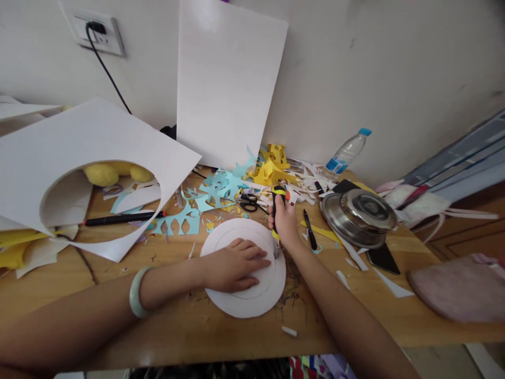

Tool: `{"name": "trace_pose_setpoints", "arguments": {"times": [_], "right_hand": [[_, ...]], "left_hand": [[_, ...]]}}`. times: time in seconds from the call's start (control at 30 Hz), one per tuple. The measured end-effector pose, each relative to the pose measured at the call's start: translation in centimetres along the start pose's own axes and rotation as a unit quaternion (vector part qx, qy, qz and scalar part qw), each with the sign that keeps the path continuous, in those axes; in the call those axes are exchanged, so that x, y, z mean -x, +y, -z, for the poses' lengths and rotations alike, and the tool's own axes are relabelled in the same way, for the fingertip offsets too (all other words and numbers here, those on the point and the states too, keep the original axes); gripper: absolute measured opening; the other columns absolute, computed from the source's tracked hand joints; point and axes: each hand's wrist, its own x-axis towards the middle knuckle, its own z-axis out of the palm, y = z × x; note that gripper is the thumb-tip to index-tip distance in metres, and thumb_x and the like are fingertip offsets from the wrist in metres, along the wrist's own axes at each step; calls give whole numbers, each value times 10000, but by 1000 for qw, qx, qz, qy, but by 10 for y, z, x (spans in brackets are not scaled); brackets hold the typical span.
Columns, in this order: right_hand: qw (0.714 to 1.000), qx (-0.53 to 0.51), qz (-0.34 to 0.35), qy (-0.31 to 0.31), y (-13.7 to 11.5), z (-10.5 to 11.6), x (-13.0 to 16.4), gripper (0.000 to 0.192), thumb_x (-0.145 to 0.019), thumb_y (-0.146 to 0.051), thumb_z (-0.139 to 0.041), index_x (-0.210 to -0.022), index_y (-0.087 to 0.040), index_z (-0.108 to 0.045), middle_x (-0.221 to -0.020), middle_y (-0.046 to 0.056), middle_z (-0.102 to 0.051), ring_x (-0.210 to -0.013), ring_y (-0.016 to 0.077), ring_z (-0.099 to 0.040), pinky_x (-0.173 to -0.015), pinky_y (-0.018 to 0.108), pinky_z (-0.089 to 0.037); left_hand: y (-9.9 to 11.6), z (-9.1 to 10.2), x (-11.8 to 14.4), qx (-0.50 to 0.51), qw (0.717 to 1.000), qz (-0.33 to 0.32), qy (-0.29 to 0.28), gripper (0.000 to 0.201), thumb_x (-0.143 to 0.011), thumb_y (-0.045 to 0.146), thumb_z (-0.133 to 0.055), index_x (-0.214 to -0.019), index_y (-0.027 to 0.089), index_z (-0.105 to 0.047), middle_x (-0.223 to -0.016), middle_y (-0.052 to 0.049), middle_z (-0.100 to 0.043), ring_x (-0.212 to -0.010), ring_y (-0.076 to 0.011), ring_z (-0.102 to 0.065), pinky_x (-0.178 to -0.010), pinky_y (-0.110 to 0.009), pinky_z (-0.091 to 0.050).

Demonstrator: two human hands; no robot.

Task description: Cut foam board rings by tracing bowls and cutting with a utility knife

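Pressing flat, fingers spread, the left hand [236,266] held down a white disc [244,273] on the table [177,326]. The right hand [284,221] gripped a yellow-black knife [278,197] at the disc's edge, near scissors [248,202].

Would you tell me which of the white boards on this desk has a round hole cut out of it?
The large white board lying tilted at the left has it. The upright board leaning on the wall is whole, and the white disc under the left hand is a cut-out circle.
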Motion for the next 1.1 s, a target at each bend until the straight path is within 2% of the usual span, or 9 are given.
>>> {"name": "trace_pose_setpoints", "arguments": {"times": [0.2,0.43,0.73,0.93,1.1], "right_hand": [[999,20,26,-11,0,-5,-2,377,-802,-583,-425,-672,-231,-381,-481,-43,-423,-315,94,-388,-278,221,-302],[998,48,22,-27,-4,-13,-6,412,-779,-608,-445,-643,-226,-370,-518,-33,-438,-315,79,-378,-260,214,-293],[992,76,58,-80,0,-18,-12,429,-771,-627,-441,-656,-215,-407,-540,-20,-459,-307,73,-387,-254,212,-294],[991,67,57,-96,-2,-25,-18,415,-779,-605,-450,-645,-216,-396,-513,-27,-453,-301,73,-392,-258,200,-281],[987,53,51,-145,-4,-31,-20,405,-782,-582,-468,-643,-208,-396,-554,-32,-460,-296,59,-385,-254,197,-272]], "left_hand": [[-3,0,1,5,1000,-16,2,433,-885,361,-437,-1284,193,-448,-1250,-94,-508,-1110,-270,-410,-964,-401,-286],[-3,0,0,1,1000,-20,5,430,-884,354,-433,-1284,196,-447,-1235,-96,-517,-1096,-270,-419,-954,-398,-286],[-4,0,-1,6,1000,-22,11,433,-877,352,-445,-1284,205,-444,-1229,-96,-520,-1096,-271,-425,-956,-398,-276],[-5,0,-1,8,1000,-24,9,438,-878,356,-442,-1288,199,-443,-1229,-96,-520,-1091,-269,-421,-950,-399,-279],[-5,0,-1,-1,1000,-21,-3,441,-884,360,-433,-1289,184,-443,-1246,-99,-509,-1101,-276,-406,-952,-403,-270]]}}
